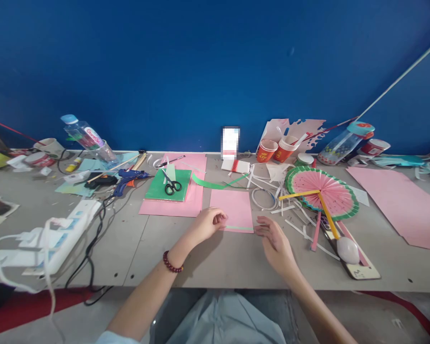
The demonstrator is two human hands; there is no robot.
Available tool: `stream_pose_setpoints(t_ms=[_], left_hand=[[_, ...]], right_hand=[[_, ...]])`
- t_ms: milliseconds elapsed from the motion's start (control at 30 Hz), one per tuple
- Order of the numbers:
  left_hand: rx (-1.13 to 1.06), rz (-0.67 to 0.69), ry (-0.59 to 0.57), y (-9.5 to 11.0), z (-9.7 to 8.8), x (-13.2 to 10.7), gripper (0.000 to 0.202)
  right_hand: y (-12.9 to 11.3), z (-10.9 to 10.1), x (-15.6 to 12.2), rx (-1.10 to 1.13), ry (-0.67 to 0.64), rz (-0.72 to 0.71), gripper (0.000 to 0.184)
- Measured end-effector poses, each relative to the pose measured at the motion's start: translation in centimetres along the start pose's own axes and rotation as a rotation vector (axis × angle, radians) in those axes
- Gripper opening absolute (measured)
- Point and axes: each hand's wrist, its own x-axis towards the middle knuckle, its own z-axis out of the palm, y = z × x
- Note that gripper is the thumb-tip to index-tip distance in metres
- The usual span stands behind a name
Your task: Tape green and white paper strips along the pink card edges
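Observation:
A small pink paper sheet (232,208) with a light green strip along its near edge lies on the grey table (215,260) in front of me. My left hand (207,223), with a bead bracelet on the wrist, pinches the sheet's near left corner with curled fingers. My right hand (274,239) hovers just right of the sheet's near right corner, fingers loosely apart and holding nothing.
Black scissors (172,186) lie on green card over a larger pink sheet (172,203). A watermelon paper fan (322,191), white paper strips, red paper cups (277,150), a blue glue gun (129,180), a power strip (53,234) and bottles crowd the table. Another big pink sheet (401,205) lies right.

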Motion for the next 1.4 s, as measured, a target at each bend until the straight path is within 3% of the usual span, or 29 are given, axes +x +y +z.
stream_pose_setpoints(t_ms=[133, 433, 567, 933, 1100, 1233, 1300, 1400], left_hand=[[0.006, 0.028, -0.001, -0.4, 0.0, 0.1, 0.012], [-0.015, 0.000, 0.008, 0.0, 0.0, -0.1, 0.012], [-0.031, 0.004, 0.011, -0.2, 0.1, -0.1, 0.010], [0.044, -0.011, 0.039, -0.2, -0.2, -0.3, 0.011], [0.206, -0.039, 0.058, 0.2, -1.8, -0.5, 0.014], [0.480, -0.007, 0.141, 1.5, -3.0, -1.7, 0.020], [0.613, 0.034, 0.177, 2.3, -2.6, -2.8, 0.021], [0.680, 0.153, 0.201, 2.9, -0.4, -4.7, 0.024]], right_hand=[[-1.0, -0.1, 0.8, -0.157, 0.074, -0.113, 0.039], [-3.4, 3.2, -0.2, -0.586, -0.236, -0.304, 0.049], [-3.8, 4.3, -0.7, -0.720, -0.241, -0.302, 0.046], [-4.3, 4.8, -0.9, -0.824, -0.258, -0.281, 0.044], [-4.2, 5.0, -0.9, -0.839, -0.244, -0.291, 0.044], [-4.1, 5.0, -1.0, -0.857, -0.234, -0.309, 0.045], [-4.1, 5.0, -1.0, -0.863, -0.234, -0.315, 0.045], [-4.2, 5.1, -1.0, -0.852, -0.223, -0.314, 0.045]])
